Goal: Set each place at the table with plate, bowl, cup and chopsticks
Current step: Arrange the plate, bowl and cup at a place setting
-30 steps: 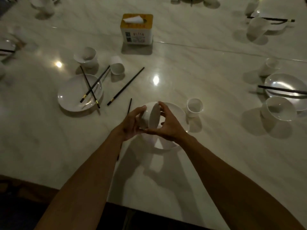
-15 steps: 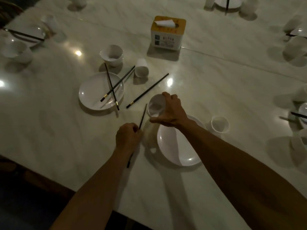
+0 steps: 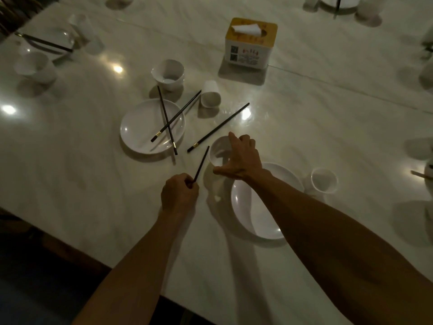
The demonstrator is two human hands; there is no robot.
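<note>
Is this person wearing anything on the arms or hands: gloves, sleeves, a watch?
No. The left hand and right hand are bare: no gloves, rings or watch visible in the dim light. Both forearms are uncovered to the picture's edge; no sleeve shows.

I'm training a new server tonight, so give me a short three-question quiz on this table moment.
1. True or false: the left hand grips one black chopstick.
2. What does the right hand hold? A) white bowl B) cup C) tissue box
3. Fill in: the crossed chopsticks lie on a white ___.

Key: 1 true; 2 A; 3 plate.
</note>
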